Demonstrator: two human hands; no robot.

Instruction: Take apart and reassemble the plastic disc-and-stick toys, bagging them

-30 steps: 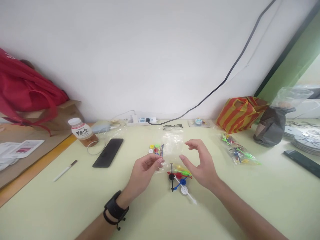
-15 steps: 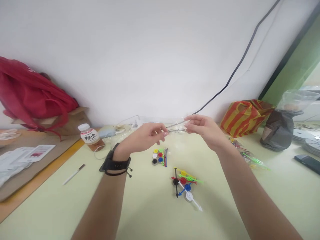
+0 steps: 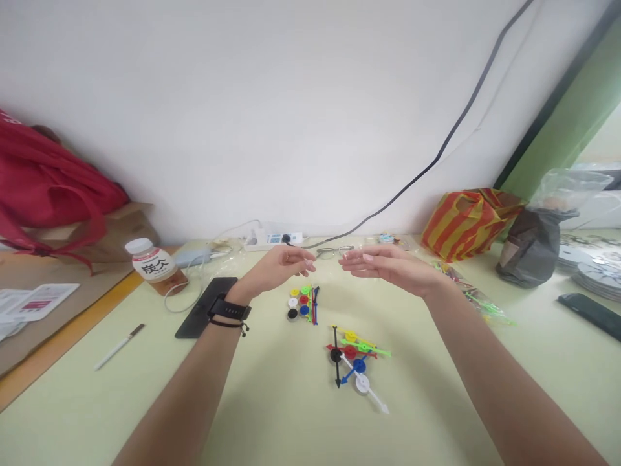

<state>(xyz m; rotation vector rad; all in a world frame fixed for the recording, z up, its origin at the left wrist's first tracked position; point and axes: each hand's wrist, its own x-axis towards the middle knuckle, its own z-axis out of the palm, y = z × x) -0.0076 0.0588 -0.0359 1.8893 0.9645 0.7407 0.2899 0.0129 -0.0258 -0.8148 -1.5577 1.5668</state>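
Note:
My left hand (image 3: 280, 267) hovers over the table with its fingers loosely bent and nothing visible in them; a dark watch and a cord bracelet circle the wrist. Facing it, my right hand (image 3: 395, 266) stretches its fingers out flat, with no object in it. Below the left fingers lie small coloured discs (image 3: 304, 300) and, beside them, a bundle of thin coloured pointers (image 3: 314, 305). Closer to me is a loose group of arrow spinners (image 3: 356, 366) in several colours. Behind the gap between my hands lies a pair of glasses (image 3: 334, 250).
On the left are a bottle (image 3: 154, 266), a flat black device (image 3: 204, 310), a white pen (image 3: 119, 347) and a red bag (image 3: 58, 181). A power strip (image 3: 272, 239) sits by the wall. A striped bag (image 3: 468, 223), grey bag (image 3: 531, 249) and bagged coloured pieces (image 3: 478, 298) stand right.
My right fingers have gone from a pinch to stretched out flat. The clear plastic between my hands is no longer visible there. The view has shifted slightly, exposing more of the black device.

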